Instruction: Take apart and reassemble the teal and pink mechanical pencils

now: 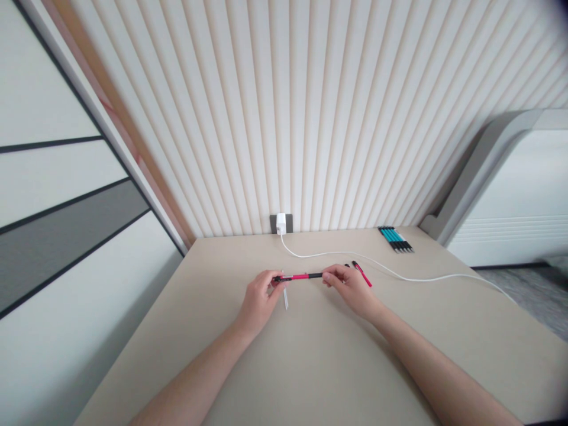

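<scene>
My left hand [260,302] pinches the red end of a slim red and black pen [298,276], and my right hand [350,287] holds its black end between fingertips and thumb. The pen lies level above the table, spanning the gap between my hands. Just past my right fingers, a separate red and black pen part [362,273] rests on the table. A thin white translucent stick [286,298] lies under my left hand's thumb side. A tiny dark piece [347,265] sits near my right fingertips.
A bundle of teal and black pens [395,239] lies at the far right of the beige table [310,355]. A white charger [281,223] sits in a wall socket, its white cable [355,257] trailing across the table's back and off the right edge.
</scene>
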### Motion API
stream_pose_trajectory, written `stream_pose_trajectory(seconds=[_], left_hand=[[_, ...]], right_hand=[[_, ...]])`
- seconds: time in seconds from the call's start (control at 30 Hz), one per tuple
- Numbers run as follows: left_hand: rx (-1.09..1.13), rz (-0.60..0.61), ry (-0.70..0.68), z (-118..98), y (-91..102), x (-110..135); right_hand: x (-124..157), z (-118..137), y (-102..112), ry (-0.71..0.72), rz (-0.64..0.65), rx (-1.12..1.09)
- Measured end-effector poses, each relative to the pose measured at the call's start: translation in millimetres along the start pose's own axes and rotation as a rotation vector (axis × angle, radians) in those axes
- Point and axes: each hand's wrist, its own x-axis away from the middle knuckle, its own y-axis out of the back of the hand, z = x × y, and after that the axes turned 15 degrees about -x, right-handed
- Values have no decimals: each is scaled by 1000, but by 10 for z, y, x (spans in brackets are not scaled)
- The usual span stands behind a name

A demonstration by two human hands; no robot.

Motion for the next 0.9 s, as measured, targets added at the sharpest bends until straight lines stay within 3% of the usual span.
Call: stream_pose_trajectory(seconds=[0.27,0.57,0.9], left_hand=[[-14,-22,-34,31,-11,0],[-68,-10,-119,3,19,9],[-44,11,-68,-4,25,-2]], right_hand=[[0,-41,7,22,7,-20],[0,-25,48,21,28,162],[-5,-30,13,9,-5,26]])
